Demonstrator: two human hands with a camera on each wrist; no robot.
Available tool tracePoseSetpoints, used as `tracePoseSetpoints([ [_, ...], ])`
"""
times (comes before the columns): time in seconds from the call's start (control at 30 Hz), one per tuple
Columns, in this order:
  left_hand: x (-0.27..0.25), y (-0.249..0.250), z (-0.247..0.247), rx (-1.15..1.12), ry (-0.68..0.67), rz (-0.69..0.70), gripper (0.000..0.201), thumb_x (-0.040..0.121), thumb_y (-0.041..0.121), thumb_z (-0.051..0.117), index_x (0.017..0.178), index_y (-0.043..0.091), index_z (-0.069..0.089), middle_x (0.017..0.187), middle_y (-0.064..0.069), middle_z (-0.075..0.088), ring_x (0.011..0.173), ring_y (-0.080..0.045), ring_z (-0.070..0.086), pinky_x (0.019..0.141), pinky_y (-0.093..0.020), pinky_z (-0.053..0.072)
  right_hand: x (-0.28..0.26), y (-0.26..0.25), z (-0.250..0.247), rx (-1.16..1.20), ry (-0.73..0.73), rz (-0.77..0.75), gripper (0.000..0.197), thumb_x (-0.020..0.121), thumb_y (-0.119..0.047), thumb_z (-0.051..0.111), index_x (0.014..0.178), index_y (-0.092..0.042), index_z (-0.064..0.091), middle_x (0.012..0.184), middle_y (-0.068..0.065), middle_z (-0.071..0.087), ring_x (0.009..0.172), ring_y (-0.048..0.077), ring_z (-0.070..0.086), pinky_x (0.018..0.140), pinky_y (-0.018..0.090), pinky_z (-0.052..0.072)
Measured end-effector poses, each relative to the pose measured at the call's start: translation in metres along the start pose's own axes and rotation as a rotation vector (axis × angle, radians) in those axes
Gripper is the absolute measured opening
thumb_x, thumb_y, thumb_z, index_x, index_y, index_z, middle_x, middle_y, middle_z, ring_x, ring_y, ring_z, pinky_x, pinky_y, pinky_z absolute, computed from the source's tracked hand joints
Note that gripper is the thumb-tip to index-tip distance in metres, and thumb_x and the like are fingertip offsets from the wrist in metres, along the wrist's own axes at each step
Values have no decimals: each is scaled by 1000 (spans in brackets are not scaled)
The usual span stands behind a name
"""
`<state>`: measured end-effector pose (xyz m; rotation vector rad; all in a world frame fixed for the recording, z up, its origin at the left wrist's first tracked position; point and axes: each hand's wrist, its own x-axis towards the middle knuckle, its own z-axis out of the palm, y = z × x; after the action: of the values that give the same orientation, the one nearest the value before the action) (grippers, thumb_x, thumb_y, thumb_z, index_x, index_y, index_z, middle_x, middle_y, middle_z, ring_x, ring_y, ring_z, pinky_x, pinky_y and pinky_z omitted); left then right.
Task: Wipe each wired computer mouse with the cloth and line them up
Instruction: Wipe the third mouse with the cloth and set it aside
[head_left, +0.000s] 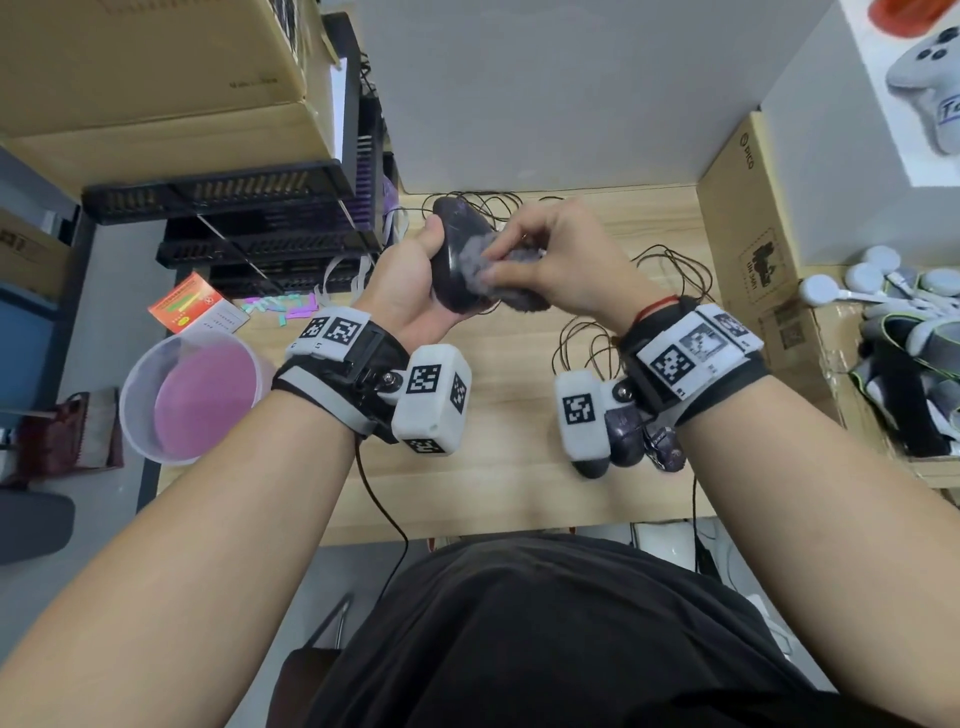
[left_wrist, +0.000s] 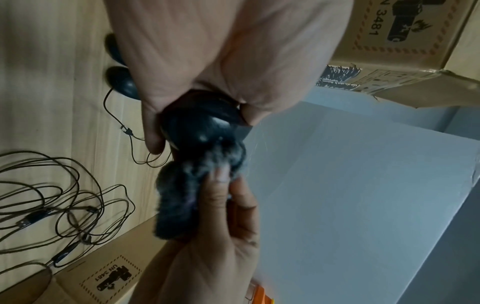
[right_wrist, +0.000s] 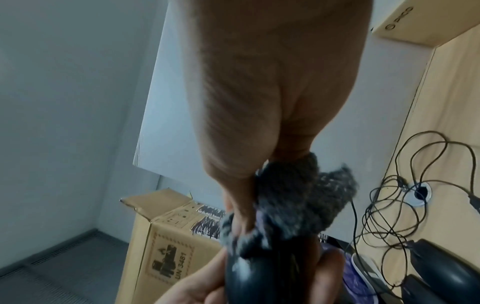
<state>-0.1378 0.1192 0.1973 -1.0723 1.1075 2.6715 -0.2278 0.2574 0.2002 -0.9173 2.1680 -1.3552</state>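
Observation:
My left hand grips a glossy black wired mouse above the middle of the wooden desk, thumb on its far end. My right hand pinches a fuzzy grey cloth and presses it against the mouse's side. The left wrist view shows the held mouse with the cloth bunched under my right fingers. In the right wrist view the cloth covers the mouse's top. Other black mice lie side by side near the front right, partly hidden by my right wrist camera.
Tangled mouse cables spread over the desk's right side. A cardboard box stands at the right. Black trays are stacked at the back left. A clear plastic tub with a pink bottom sits left of my left wrist.

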Motion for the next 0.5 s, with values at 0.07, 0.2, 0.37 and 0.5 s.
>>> tracePoseSetpoints([
  [0.07,0,-1,-1,61,-1,1,55,110,45,25,144,11,53,138,-14,64,124,-32,63,95,-48,52,5,2,-5,44,97,49,16,65,-36,86,67,-37,70,79,-6,70,77,17,70,73,45,58],
  [0.2,-3,-2,1,-6,-49,12,59,111,44,22,140,3,53,137,-23,62,113,-37,64,93,-48,55,2,-6,2,-5,-36,-37,23,69,-25,87,69,-34,66,76,-11,65,74,9,63,75,31,53],
  [0.37,-4,2,-2,-34,-90,28,54,111,39,27,151,6,41,142,-25,57,115,-39,66,76,-48,61,0,-9,-4,1,-110,-28,22,72,-14,86,71,-26,68,75,-6,67,70,5,62,73,28,54],
  [0.5,-3,2,0,103,-65,41,45,111,40,29,147,22,49,130,-7,69,106,-25,71,81,-43,56,9,-8,-12,13,154,25,16,73,-32,83,73,-32,67,78,-12,69,75,11,67,76,43,58],
])
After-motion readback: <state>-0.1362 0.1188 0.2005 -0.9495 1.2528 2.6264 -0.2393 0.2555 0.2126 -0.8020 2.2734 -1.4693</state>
